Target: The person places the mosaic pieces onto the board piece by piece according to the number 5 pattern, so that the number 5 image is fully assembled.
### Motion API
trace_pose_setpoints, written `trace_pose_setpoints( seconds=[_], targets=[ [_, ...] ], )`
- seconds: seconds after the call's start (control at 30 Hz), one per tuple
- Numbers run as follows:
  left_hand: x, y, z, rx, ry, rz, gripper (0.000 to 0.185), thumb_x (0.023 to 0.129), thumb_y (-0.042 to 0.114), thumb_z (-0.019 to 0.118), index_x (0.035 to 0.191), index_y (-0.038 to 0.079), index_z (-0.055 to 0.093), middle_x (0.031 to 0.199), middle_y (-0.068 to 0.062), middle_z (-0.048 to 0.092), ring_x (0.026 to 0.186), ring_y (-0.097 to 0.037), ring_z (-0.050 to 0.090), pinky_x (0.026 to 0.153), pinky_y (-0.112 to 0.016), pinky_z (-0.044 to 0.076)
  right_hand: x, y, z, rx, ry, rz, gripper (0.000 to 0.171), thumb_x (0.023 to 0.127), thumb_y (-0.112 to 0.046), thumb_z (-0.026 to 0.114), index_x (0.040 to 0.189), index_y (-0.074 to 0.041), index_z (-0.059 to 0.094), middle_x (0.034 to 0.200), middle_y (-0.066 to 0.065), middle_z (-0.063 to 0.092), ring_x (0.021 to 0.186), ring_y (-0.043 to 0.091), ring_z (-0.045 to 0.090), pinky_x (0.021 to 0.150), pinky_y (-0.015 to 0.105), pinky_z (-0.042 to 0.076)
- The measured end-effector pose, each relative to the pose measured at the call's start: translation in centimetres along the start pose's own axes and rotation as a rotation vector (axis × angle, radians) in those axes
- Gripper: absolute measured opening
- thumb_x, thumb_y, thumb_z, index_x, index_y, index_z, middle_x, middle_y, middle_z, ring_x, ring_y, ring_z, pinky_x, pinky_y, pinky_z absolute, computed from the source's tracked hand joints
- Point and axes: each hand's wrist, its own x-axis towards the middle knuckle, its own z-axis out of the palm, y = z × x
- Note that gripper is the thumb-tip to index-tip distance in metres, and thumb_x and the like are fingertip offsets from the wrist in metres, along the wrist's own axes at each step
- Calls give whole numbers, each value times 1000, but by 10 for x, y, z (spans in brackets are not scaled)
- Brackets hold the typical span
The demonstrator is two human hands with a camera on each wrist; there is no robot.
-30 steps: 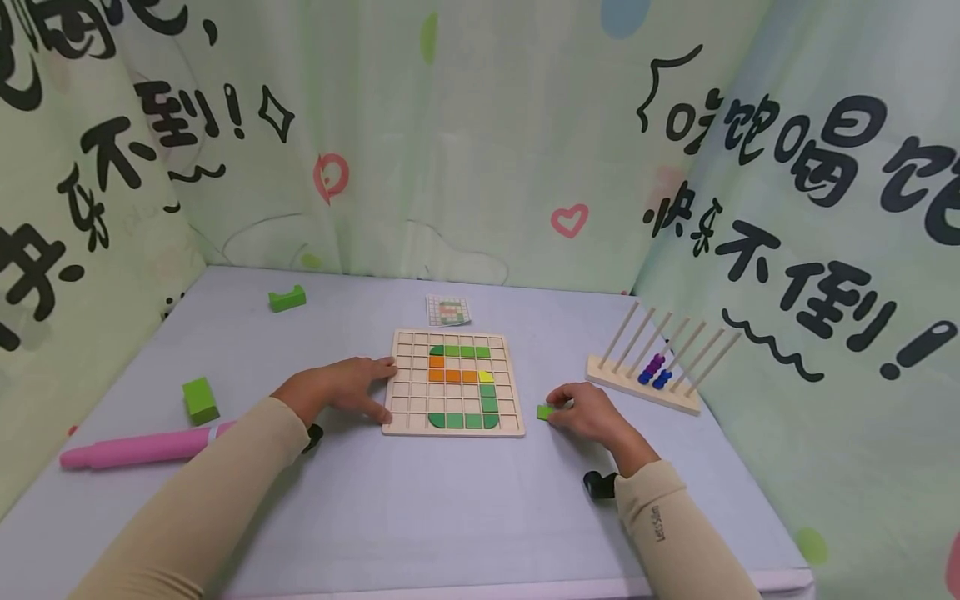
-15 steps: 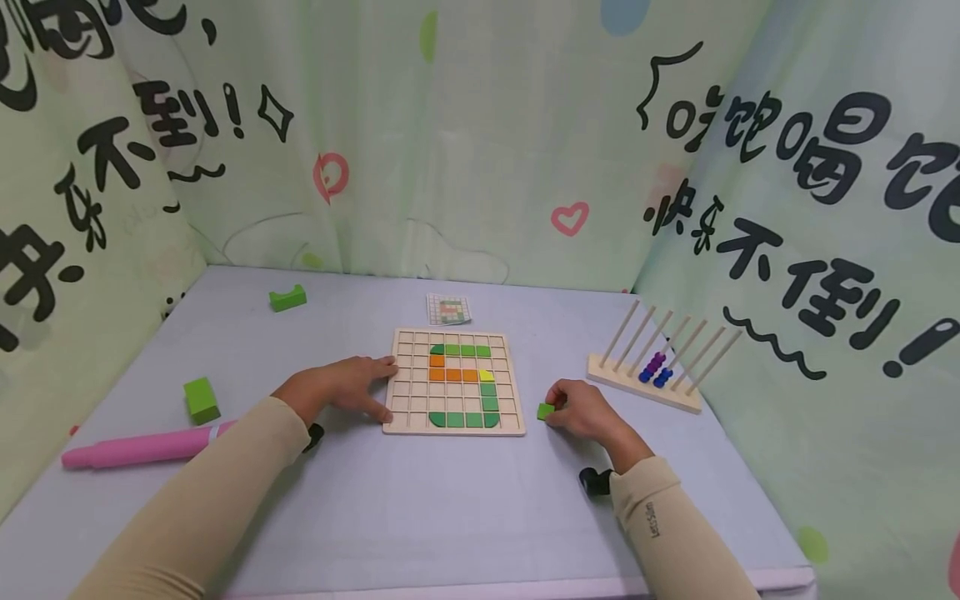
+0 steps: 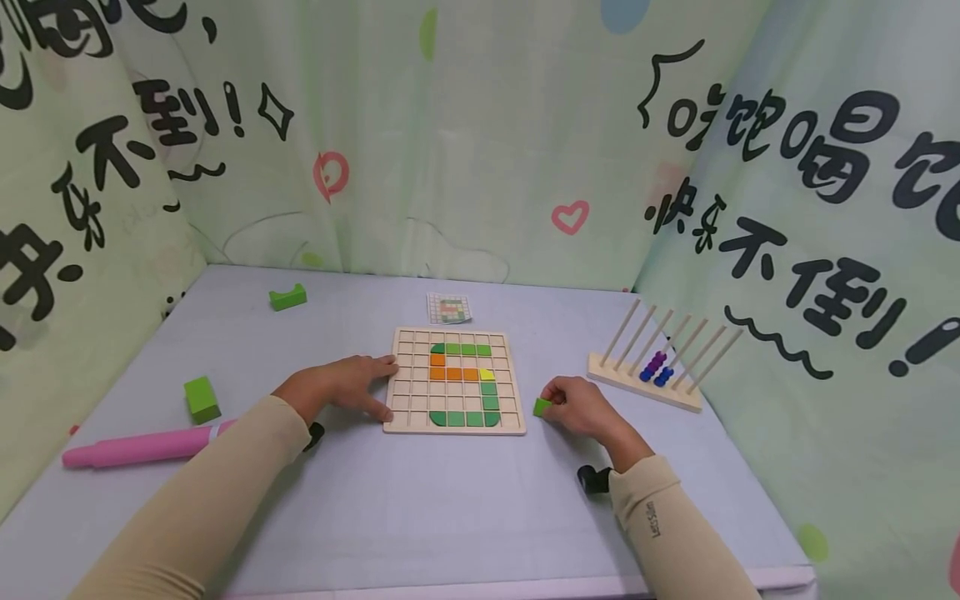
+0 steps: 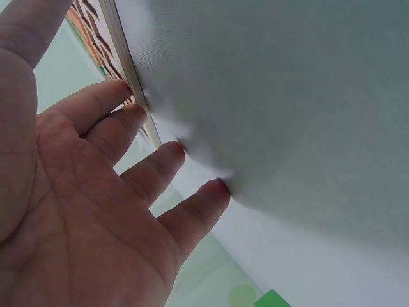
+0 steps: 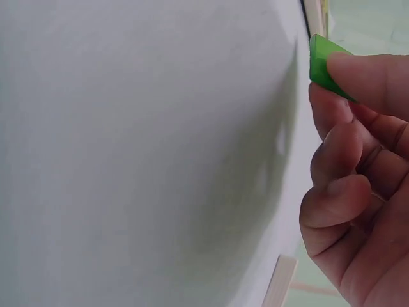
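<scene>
Right hand [image 3: 581, 410] fingertips pinched the small green square tile [image 3: 542, 407], just right of the square wooden grid board [image 3: 453, 382]; since the earlier frame, hand and tile had shifted slightly closer to the board. Left hand [image 3: 347, 385] remained flat, fingers spread, touching the board's left edge

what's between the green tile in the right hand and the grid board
Nothing: in the head view only a narrow strip of bare table separates the green tile, pinched by the right hand, from the board.
</scene>
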Motion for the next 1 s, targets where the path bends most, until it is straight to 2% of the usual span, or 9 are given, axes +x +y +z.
trace_pose_setpoints(
  seconds=[0.27, 0.47, 0.73, 1.0],
  targets=[
    [-1, 0, -1, 3, 2, 10, 99, 85, 52, 83, 163, 12, 36, 173, -7, 23, 158, -40, 24, 126, -56, 26, 5, -14, 2, 151, -16, -15, 12, 94, -9, 71, 106, -7, 70, 97, 6, 65, 89, 21, 56, 72, 30, 47],
    [0, 1, 0, 1, 0, -5, 99, 85, 52, 83, 163, 12, 35, 173, -7, 23, 158, -39, 24, 127, -55, 26, 12, -27, 12, 207, -33, -33, 11, 93, -11, 73, 103, -8, 70, 96, 5, 66, 89, 20, 57, 73, 30, 47],
    [1, -1, 2, 6, 1, 2, 100, 84, 52, 83, 162, 12, 36, 173, -7, 24, 157, -40, 26, 126, -55, 27, 19, -55, 27, 219, -62, -94, 9, 94, -11, 72, 102, -7, 71, 91, 4, 65, 86, 19, 56, 74, 29, 46],
    [2, -2, 2, 1, 11, 7, 100, 85, 53, 83, 163, 13, 36, 173, -6, 24, 157, -39, 25, 126, -54, 27, 30, -83, 39, 183, -75, -141, 5, 96, -12, 71, 100, -10, 72, 90, 2, 65, 86, 18, 57, 72, 28, 48]
  ],
)
